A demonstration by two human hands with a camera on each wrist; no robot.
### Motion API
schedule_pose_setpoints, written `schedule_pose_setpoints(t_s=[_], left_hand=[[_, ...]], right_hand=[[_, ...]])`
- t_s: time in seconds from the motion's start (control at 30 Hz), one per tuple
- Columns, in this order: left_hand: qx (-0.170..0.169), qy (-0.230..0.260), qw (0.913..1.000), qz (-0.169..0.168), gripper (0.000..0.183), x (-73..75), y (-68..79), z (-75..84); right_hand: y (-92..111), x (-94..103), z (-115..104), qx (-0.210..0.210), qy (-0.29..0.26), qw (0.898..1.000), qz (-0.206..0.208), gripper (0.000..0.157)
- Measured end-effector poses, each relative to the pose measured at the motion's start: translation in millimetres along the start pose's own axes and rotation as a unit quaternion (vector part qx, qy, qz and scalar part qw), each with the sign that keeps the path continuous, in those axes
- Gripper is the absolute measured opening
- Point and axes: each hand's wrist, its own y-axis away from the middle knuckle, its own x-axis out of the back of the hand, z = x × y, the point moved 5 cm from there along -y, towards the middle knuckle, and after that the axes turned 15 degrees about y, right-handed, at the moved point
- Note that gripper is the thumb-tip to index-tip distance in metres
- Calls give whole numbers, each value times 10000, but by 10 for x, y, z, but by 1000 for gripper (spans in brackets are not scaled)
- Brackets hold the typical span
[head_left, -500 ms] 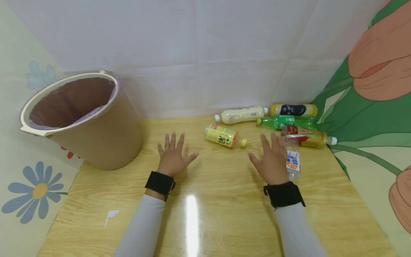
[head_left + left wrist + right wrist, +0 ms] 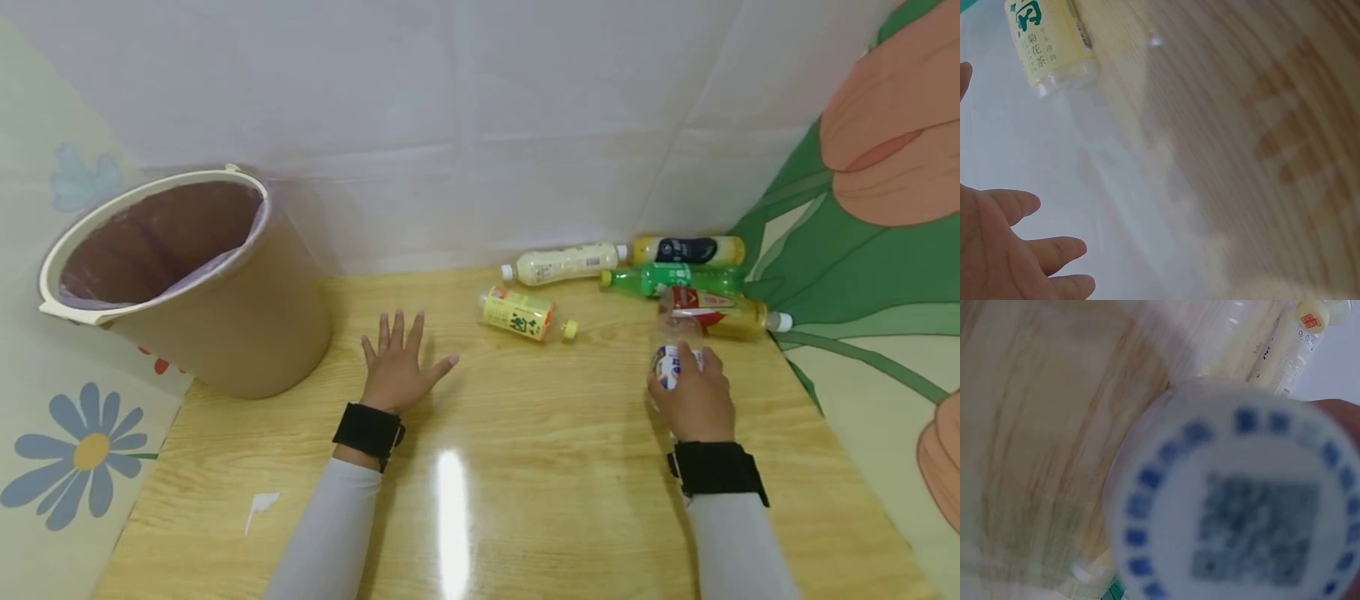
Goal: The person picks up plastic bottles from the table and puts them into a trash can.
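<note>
My right hand (image 2: 697, 404) grips a clear plastic bottle (image 2: 666, 367) with a white, blue and orange label, at the right of the table. Its lower part is hidden behind the hand. Close to the right wrist camera is the bottle's white cap (image 2: 1254, 531), printed with blue characters and a QR code. Fingers spread wide, my left hand (image 2: 395, 371) holds nothing, left of the table's middle. A bottle with a yellow label (image 2: 517, 313) lies on its side between the hands, farther back; the left wrist view shows its base end (image 2: 1066, 75).
A tall brown bin (image 2: 247, 333) with a plastic liner stands at the left. Along the back right lie a cream bottle (image 2: 566, 263), a dark-labelled bottle (image 2: 720, 250), a green bottle (image 2: 645, 281) and a red-labelled bottle (image 2: 738, 317). A white scrap (image 2: 262, 502) lies front left.
My right hand has moved right and slightly toward me, its spread fingers closing round the clear bottle, which has turned a little. My left hand stays spread in nearly the same place.
</note>
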Motion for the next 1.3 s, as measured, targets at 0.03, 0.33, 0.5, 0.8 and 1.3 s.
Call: schedule_pose_setpoints(t_s=[0.03, 0.33, 0.5, 0.8, 1.3], left_hand=[[6, 8, 10000, 1, 92, 0, 2, -3], [-46, 956, 9953, -165, 89, 30, 27, 74], [-90, 2753, 9599, -521, 80, 27, 91, 333], [-162, 6019, 7857, -1422, 59, -175, 259, 807], [279, 6464, 7559, -999, 43, -164, 388, 967]], right_hand=[[0, -8, 5, -40, -25, 10000, -62, 72], [57, 34, -154, 121, -305, 9986, 408, 72], [224, 178, -616, 994, -718, 9867, 1069, 73], [701, 395, -1450, 2703, -1468, 9391, 1532, 76], [965, 315, -1783, 3216, -1788, 9194, 1391, 81]])
